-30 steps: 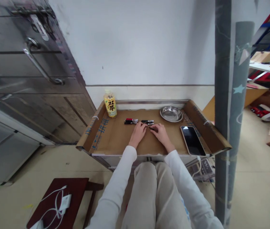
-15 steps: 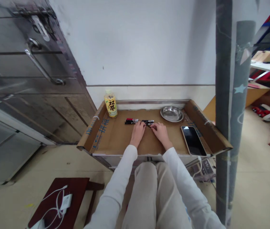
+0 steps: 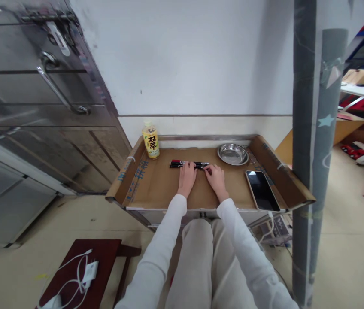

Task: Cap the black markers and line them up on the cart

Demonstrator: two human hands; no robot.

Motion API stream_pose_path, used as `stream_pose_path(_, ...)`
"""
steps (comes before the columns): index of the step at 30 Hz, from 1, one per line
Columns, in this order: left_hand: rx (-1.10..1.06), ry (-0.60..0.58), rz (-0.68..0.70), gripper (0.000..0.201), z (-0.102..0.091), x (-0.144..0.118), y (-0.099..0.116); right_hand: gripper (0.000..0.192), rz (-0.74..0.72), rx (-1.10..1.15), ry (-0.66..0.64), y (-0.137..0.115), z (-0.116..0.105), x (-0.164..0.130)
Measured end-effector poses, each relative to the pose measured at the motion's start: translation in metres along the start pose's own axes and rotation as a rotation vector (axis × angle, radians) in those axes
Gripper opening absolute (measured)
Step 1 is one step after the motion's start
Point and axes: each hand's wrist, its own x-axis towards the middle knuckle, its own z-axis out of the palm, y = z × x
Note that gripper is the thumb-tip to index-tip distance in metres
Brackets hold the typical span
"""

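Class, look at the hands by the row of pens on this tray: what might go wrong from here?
1. The pens lie loose in a row at the fingertips of the left hand and right hand; a nudge might roll them apart.
2. The upright bottle stands left of the pens; a sweeping arm could tip it.
3. The phone lies near the tray's right wall; a sleeve might drag it.

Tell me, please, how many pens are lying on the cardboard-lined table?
About 4 pens, in a tight row just beyond both hands, between the bottle and the steel bowl; fingers may hide another.
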Motion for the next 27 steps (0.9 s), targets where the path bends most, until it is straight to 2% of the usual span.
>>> stream_pose_path(4, -0.022, 0.027, 0.000, 0.022, 0.0036, 0.0003, -0.0016, 0.020, -0.025, 0.032, 0.028, 0.0020, 0.0016, -0.0033)
stream_pose_path(11, -0.006, 0.009, 0.012, 0.015, 0.0057, -0.0007, -0.0031, 0.021, -0.050, 0.009, 0.017, 0.0001, 0.0000, -0.0073)
stream_pose_path(19, 0.008, -0.005, 0.010, 0.015, 0.0036, -0.0004, -0.0019, 0.024, -0.027, -0.057, -0.008, 0.0010, 0.0030, -0.0070)
stream_pose_path(27, 0.012, -0.013, 0.002, 0.016, 0.0009, -0.0017, -0.0007, 0.026, -0.013, -0.015, -0.007, 0.0016, 0.0016, -0.0078)
